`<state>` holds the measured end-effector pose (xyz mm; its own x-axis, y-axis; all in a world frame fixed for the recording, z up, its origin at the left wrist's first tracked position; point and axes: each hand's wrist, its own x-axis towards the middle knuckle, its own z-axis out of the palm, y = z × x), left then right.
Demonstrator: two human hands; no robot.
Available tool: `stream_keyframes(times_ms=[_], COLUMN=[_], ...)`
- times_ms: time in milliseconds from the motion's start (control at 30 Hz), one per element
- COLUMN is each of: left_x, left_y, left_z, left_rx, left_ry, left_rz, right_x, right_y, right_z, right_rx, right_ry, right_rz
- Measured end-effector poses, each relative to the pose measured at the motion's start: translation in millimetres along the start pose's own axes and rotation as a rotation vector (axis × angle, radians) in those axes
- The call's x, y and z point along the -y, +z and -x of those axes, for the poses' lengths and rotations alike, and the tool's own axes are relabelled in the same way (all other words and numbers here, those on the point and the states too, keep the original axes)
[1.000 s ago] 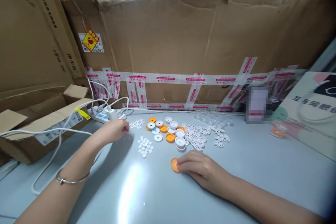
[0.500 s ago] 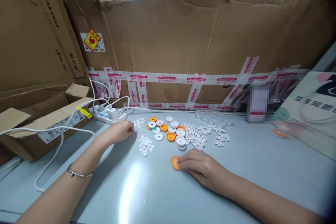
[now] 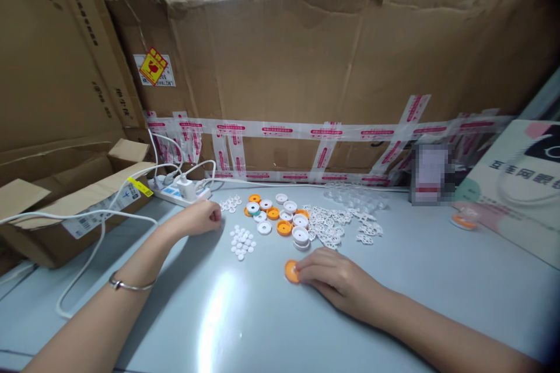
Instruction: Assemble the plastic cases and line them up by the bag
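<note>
My right hand pinches a round orange cap on the table; something small and pale shows at the fingertips. My left hand is curled closed at the left, low over the table, and whatever its fingers hold is hidden. Close to it lie small white pieces and a cluster of little white discs. Between the hands and farther back sit several round caps, some orange, some white. Beside them spreads a heap of flat white openwork pieces.
Clear plastic parts lie at the back. At the left stand an open cardboard box and a power strip with white cables. A tall cardboard wall closes the rear. An orange-based clear piece sits right, near a printed box.
My left hand has shifted very slightly left, still closed. The right hand keeps its pinch on the orange cap in the same spot.
</note>
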<state>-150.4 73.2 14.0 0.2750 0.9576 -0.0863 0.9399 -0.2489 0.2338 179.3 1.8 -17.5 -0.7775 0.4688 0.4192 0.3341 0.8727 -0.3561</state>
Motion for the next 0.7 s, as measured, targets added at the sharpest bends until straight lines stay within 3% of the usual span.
stream_keyframes(times_ms=[700], left_x=[8], left_y=[-10.4], left_z=[-1], left_rx=[0.021], left_ry=[0.072], left_rz=[0.303], right_x=[-1], right_y=[0], right_z=[1], right_rx=[0.017], right_ry=[0.005], right_rz=[-0.002])
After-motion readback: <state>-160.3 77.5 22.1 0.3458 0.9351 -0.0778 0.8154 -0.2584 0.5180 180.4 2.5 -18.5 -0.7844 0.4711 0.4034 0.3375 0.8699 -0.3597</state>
